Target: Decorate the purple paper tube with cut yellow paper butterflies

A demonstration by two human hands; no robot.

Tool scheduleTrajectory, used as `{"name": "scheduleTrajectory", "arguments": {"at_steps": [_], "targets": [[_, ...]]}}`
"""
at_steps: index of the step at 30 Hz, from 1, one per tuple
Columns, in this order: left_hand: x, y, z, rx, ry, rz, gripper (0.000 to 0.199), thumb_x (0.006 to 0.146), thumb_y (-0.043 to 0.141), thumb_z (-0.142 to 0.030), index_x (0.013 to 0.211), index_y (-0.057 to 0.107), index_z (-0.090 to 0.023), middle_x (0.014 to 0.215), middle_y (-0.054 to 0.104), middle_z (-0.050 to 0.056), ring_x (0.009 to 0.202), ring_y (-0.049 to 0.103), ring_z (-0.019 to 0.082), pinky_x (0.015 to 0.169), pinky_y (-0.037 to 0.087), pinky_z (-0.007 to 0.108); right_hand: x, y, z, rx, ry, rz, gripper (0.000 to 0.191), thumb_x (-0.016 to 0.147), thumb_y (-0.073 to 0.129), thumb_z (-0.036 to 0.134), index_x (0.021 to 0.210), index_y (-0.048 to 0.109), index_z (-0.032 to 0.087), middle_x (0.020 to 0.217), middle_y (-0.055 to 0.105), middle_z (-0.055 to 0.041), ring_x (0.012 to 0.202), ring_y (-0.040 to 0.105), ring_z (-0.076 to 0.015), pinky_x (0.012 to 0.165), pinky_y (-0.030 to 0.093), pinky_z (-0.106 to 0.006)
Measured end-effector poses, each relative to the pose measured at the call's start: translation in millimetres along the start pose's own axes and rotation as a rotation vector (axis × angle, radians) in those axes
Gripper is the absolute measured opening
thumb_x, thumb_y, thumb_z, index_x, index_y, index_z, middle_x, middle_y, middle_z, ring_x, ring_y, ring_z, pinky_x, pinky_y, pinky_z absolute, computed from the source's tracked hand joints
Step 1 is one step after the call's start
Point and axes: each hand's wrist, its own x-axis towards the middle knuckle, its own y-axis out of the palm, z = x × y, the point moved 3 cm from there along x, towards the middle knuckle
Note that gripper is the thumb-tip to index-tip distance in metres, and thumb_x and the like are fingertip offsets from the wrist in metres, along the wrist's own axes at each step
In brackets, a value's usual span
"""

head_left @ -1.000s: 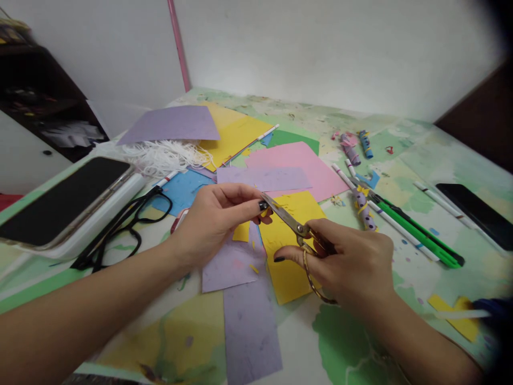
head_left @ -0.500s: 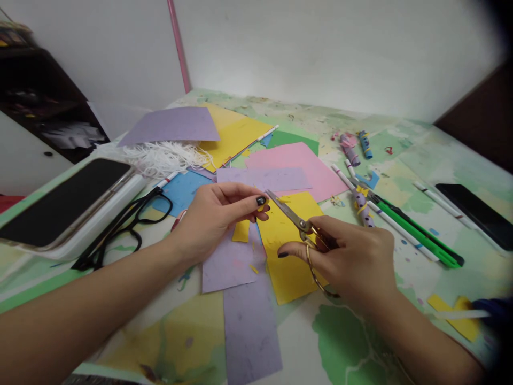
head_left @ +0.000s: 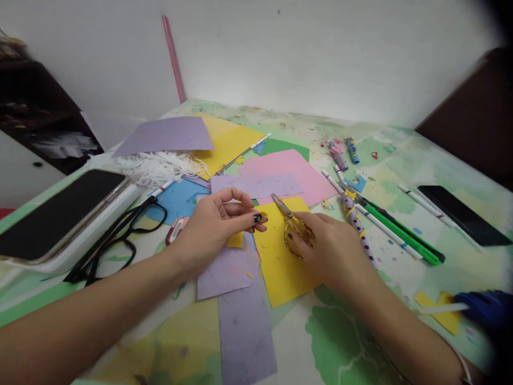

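Observation:
Between the thumb and fingers of my left hand [head_left: 224, 216] is a small yellow paper piece [head_left: 263, 216], mostly covered by the fingertips. My right hand [head_left: 324, 240] grips gold-handled scissors [head_left: 298, 227] by the loops; their blades look closed and point away to the upper left, apart from the piece. Below the scissors lies a yellow sheet [head_left: 284, 272] with small scraps on it. Purple paper pieces [head_left: 224, 275] lie under my left hand, with a yellow offcut [head_left: 235, 240] on top. A pink sheet [head_left: 288, 168] is just beyond both hands.
Black glasses [head_left: 120, 240] and a phone on a white box [head_left: 68, 214] stand left. White string [head_left: 160, 166] lies under a purple sheet [head_left: 168, 133]. To the right are a decorated purple roll [head_left: 356, 224], a green cutter [head_left: 401, 230], another phone [head_left: 460, 214] and a blue object [head_left: 481, 307].
My right hand has drawn the scissors back from my left fingers, and the blades have come together. My left hand keeps its pinch. The whole view has shifted slightly.

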Motion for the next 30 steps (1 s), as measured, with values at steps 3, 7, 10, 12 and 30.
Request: {"name": "scheduleTrajectory", "arguments": {"at_steps": [3, 7, 10, 12, 30], "targets": [[-2.5, 4.1, 0.3, 0.009, -0.045, 0.011, 0.024, 0.075, 0.072, -0.017, 0.079, 0.048, -0.018, 0.072, 0.071, -0.001, 0.07, 0.07, 0.012, 0.065, 0.049, 0.019, -3.0, -8.3, 5.5, 0.139, -0.149, -0.176, 0.017, 0.084, 0.051, 0.017, 0.088, 0.067, 0.014, 0.082, 0.068, -0.0115, 0.084, 0.059, -0.0255, 0.071, 0.043, -0.036], [-5.5, 8.9, 2.0, 0.061, -0.078, 0.041, 0.026, 0.074, 0.072, -0.019, 0.079, 0.047, -0.018, 0.073, 0.073, 0.001, 0.071, 0.07, 0.015, 0.063, 0.051, 0.022, -7.6, -13.1, 14.4, 0.566, -0.168, -0.135, 0.015, 0.088, 0.051, 0.023, 0.089, 0.065, 0.017, 0.083, 0.069, -0.0045, 0.078, 0.06, -0.0166, 0.07, 0.045, -0.029], [-6.8, 10.7, 3.3, 0.123, -0.09, 0.048, 0.024, 0.074, 0.073, -0.02, 0.077, 0.049, -0.018, 0.071, 0.072, 0.001, 0.063, 0.068, 0.014, 0.056, 0.05, 0.021, -9.8, -10.0, 18.8, 0.7, -0.113, -0.068, 0.013, 0.087, 0.054, 0.027, 0.086, 0.064, 0.019, 0.081, 0.069, -0.0017, 0.074, 0.06, -0.0143, 0.069, 0.044, -0.028], [-7.1, 11.7, 3.6, 0.165, -0.081, 0.061, 0.022, 0.074, 0.072, -0.021, 0.073, 0.051, -0.017, 0.068, 0.071, 0.0, 0.062, 0.067, 0.012, 0.056, 0.05, 0.02, -10.2, -7.9, 19.5, 0.727, -0.104, -0.078, 0.01, 0.085, 0.055, 0.022, 0.084, 0.064, 0.019, 0.079, 0.068, -0.001, 0.074, 0.059, -0.0139, 0.07, 0.044, -0.028], [-26.2, 22.0, -12.6, 0.916, 0.683, -0.023, 0.016, 0.075, 0.069, -0.02, 0.084, 0.075, -0.031, 0.086, 0.073, 0.003, 0.072, 0.066, 0.018, 0.07, 0.053, 0.029, -5.3, 11.9, 11.9, 1.446, 0.345, 0.202, 0.01, 0.071, 0.066, 0.026, 0.069, 0.062, 0.016, 0.058, 0.058, 0.0032, 0.055, 0.052, -0.0081, 0.054, 0.039, -0.022]]}}
